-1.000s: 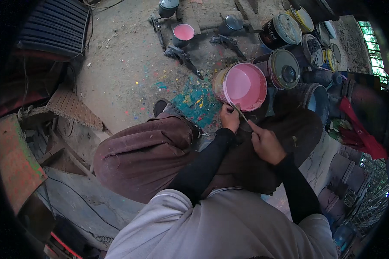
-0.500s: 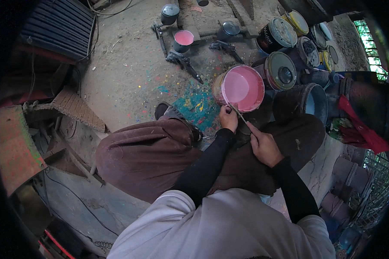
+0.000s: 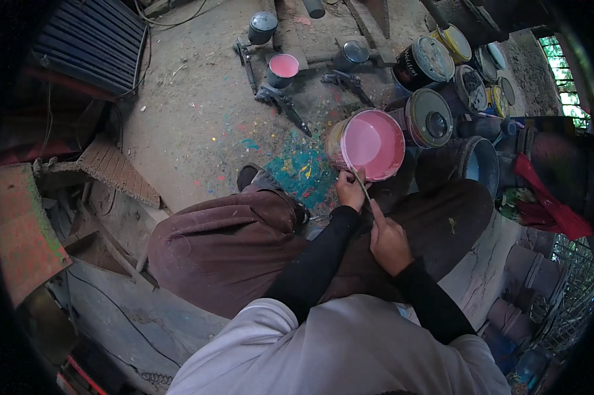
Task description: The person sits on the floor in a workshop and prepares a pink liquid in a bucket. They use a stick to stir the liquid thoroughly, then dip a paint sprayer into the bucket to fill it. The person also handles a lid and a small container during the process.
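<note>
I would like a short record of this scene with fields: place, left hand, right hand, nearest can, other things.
place: dusty concrete floor with paint splashes
left hand: left hand grips a thin stick beside the can
right hand: right hand holds the lower end of the stick
nearest can: open can of pink paint, just ahead of both hands
other things: small pink cup; closed paint cans; red cloth

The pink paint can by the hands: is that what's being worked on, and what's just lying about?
In use: pink paint can, thin stick, left hand, right hand.
Lying about: small pink cup, lidded cans, red cloth, grille.
</note>
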`<action>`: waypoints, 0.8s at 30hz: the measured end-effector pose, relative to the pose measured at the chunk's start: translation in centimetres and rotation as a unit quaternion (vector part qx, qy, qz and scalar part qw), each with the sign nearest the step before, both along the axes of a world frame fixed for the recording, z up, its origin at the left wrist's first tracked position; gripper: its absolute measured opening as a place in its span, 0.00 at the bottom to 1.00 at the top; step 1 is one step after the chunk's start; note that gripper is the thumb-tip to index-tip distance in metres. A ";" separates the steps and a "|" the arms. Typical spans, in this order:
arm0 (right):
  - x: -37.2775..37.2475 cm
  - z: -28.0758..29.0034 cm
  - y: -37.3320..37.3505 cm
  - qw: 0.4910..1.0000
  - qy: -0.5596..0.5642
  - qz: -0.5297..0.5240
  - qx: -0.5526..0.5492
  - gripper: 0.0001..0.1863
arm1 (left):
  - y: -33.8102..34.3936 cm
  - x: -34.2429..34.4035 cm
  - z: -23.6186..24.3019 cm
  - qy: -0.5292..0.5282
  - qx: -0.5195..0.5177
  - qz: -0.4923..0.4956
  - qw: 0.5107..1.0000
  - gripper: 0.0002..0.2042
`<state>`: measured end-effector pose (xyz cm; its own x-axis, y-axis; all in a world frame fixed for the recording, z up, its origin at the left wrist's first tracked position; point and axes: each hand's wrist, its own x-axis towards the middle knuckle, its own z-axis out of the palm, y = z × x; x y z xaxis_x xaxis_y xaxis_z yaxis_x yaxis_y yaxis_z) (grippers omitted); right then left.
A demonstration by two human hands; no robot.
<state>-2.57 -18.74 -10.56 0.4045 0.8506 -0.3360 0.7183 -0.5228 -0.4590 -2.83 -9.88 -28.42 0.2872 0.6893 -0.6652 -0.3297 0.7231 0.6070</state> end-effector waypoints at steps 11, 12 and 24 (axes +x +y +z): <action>-1.4 -0.4 1.7 0.996 0.072 -0.052 -0.022 0.31 | 1.1 -1.1 3.4 0.114 0.106 -0.077 0.985 0.15; -1.3 0.0 2.0 0.994 0.084 -0.056 -0.028 0.30 | 1.1 -1.2 3.7 0.108 0.101 -0.066 0.987 0.15; 4.2 2.4 2.3 0.806 0.477 -0.330 -0.116 0.26 | -0.3 0.0 -0.5 0.085 0.104 -0.027 0.991 0.15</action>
<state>1.64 -16.40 -8.14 0.2075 0.4251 -0.8810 -0.3735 -0.7980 -0.4730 -2.82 -10.20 -28.93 0.2232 0.8035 -0.5519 -0.1747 0.5900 0.7883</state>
